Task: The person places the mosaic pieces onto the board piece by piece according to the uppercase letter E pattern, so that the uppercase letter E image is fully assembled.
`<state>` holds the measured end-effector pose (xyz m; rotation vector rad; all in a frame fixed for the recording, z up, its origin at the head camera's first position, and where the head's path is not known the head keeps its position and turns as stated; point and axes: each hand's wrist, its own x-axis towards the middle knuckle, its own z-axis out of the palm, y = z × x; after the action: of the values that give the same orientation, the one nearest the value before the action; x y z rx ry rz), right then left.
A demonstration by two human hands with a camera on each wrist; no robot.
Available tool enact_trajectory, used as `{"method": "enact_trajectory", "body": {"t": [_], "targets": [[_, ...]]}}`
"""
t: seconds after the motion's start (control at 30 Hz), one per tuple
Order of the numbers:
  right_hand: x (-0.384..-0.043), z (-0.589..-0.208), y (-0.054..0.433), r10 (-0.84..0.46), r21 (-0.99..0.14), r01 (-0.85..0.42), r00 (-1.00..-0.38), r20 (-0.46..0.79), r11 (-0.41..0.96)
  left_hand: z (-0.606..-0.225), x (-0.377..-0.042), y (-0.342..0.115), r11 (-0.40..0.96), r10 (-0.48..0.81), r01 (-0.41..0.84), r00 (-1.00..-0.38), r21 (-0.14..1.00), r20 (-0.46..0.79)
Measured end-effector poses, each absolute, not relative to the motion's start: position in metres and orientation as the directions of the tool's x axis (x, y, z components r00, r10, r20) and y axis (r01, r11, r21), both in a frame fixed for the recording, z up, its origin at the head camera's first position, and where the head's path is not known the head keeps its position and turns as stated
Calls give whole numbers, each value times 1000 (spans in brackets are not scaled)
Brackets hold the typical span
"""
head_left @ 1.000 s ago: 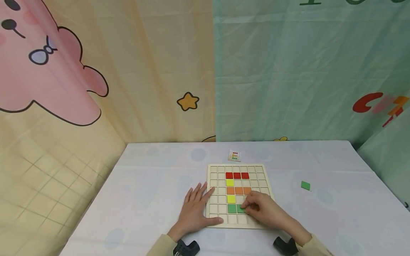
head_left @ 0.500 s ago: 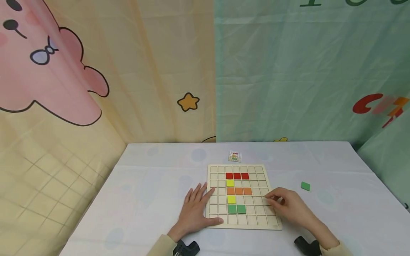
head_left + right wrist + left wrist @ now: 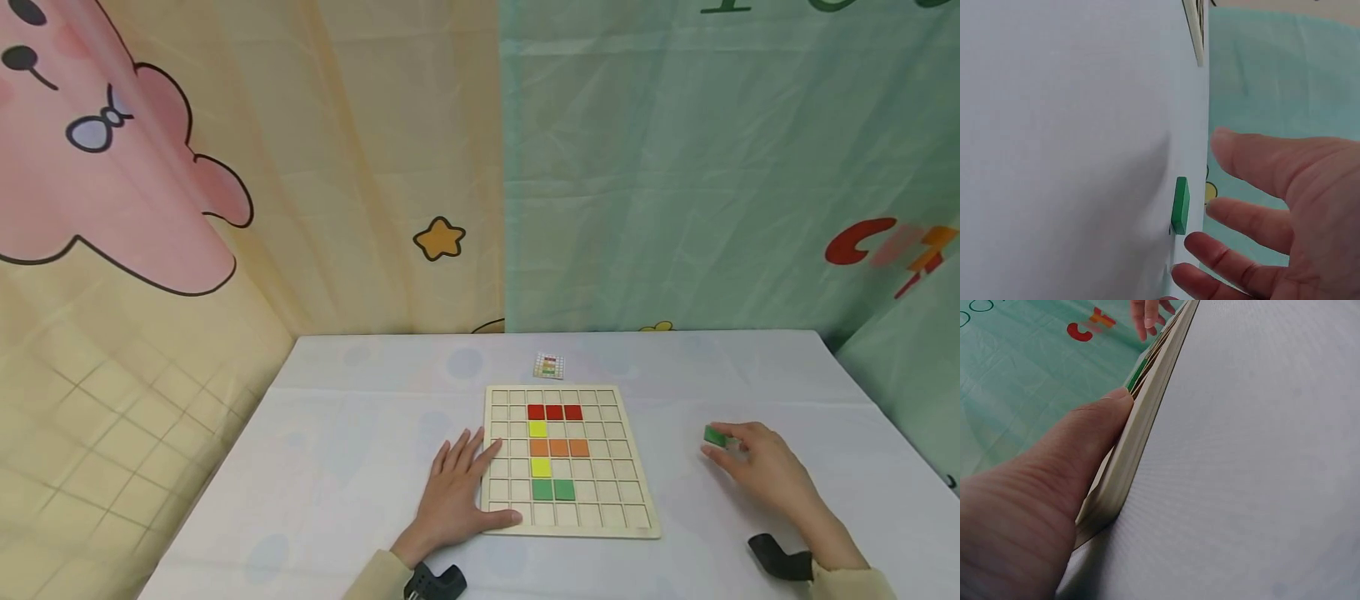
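Observation:
My left hand (image 3: pixel 456 492) lies with spread fingers on the left edge of a pale gridded board (image 3: pixel 611 512), its thumb (image 3: pixel 1094 425) over the near edge in the left wrist view. On the board sit a row of red tiles (image 3: pixel 554 412), a yellow tile (image 3: pixel 537 428), a row of orange tiles (image 3: pixel 559 448), another yellow tile (image 3: pixel 541 467) and two green tiles (image 3: pixel 553 490). To the board's right, my right hand (image 3: pixel 768 471) hovers at a loose green tile (image 3: pixel 713 436). In the right wrist view the thumb and fingers stand apart from this tile (image 3: pixel 1180 206).
Behind the board lies a small card (image 3: pixel 549 366) with a coloured grid pattern. A white cloth (image 3: pixel 360 433) covers the table. Printed curtains (image 3: pixel 675 167) hang along the back and sides.
My right hand has moved away from the second green tile on the board, out to the right, to the loose green tile. The left hand has stayed in place.

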<state>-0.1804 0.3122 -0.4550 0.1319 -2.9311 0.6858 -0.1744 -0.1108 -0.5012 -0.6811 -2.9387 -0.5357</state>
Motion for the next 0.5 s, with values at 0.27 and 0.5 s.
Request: {"method": "enact_trajectory", "body": {"t": [0.27, 0.5], "targets": [[-183, -461, 318, -81, -405, -123, -990, 118, 906, -501, -174, -111, 841, 411, 437, -899, 320, 148], [-183, -462, 316, -122, -407, -194, -973, 196, 893, -503, -174, -111, 831, 420, 455, -891, 319, 176]]}}
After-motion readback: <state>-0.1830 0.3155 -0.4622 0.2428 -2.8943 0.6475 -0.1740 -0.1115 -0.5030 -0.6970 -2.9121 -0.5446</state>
